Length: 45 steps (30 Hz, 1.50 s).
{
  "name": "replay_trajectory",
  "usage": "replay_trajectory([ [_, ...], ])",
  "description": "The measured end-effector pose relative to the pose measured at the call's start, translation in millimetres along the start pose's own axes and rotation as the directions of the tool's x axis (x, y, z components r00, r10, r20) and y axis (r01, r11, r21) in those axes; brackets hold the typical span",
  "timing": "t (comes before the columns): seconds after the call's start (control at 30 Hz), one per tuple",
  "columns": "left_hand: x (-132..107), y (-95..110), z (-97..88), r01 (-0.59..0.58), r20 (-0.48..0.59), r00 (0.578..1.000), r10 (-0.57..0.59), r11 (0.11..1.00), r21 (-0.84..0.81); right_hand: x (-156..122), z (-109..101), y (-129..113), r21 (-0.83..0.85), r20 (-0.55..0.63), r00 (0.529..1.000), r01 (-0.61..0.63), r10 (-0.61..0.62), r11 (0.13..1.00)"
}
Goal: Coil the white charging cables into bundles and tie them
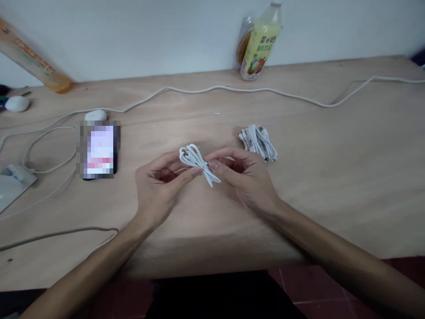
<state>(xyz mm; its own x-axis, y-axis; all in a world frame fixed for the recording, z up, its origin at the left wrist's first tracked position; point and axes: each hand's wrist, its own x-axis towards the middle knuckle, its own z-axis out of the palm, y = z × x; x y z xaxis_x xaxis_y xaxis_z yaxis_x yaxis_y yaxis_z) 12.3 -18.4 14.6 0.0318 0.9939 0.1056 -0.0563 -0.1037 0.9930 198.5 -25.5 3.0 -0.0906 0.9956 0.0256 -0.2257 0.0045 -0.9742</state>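
Observation:
A white cable (194, 156), folded into a small bundle, is held over the wooden table between my two hands. My left hand (162, 177) pinches the bundle from the left, thumb across its front. With thumb and forefinger, my right hand (244, 170) grips the bundle at its narrow middle, where a tie seems to go round it. What exactly lies between the right fingertips is too small to make out. Just beyond the right hand, a pile of similar bundled white cables (258, 141) lies on the table.
A phone (99, 153) with a blurred screen lies left, beside a white case (95, 116). One long white cord (219, 87) crosses the back of the table (348, 177). Bottles stand by the wall: a yellow-green one (260, 44) and an orange one (36, 57).

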Motion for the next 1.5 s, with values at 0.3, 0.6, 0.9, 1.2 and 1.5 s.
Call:
replay_trajectory([
  [0.3,6,10,-0.6,0.315,0.246,0.935,-0.257,0.918,-0.239,8,-5,-7,0.131,0.124,0.992,0.014,-0.031,0.991],
  [0.6,7,10,-4.3,0.415,0.423,0.862,-0.28,0.869,-0.271,10,-7,-10,0.207,0.271,0.958,-0.152,0.093,0.967],
  [0.9,5,10,-4.0,0.486,0.358,0.848,-0.391,0.843,-0.232,10,-5,-7,0.151,0.193,0.971,-0.172,0.141,0.973],
  [1.2,6,-2,-0.5,0.479,0.319,0.863,-0.391,0.833,-0.276,15,-8,3,0.045,0.014,0.988,-0.153,0.153,0.987],
  [1.5,4,-1,-1.6,0.569,0.34,0.816,-0.468,0.752,-0.331,15,-12,-1,0.1,0.082,0.961,-0.272,0.265,0.957],
])
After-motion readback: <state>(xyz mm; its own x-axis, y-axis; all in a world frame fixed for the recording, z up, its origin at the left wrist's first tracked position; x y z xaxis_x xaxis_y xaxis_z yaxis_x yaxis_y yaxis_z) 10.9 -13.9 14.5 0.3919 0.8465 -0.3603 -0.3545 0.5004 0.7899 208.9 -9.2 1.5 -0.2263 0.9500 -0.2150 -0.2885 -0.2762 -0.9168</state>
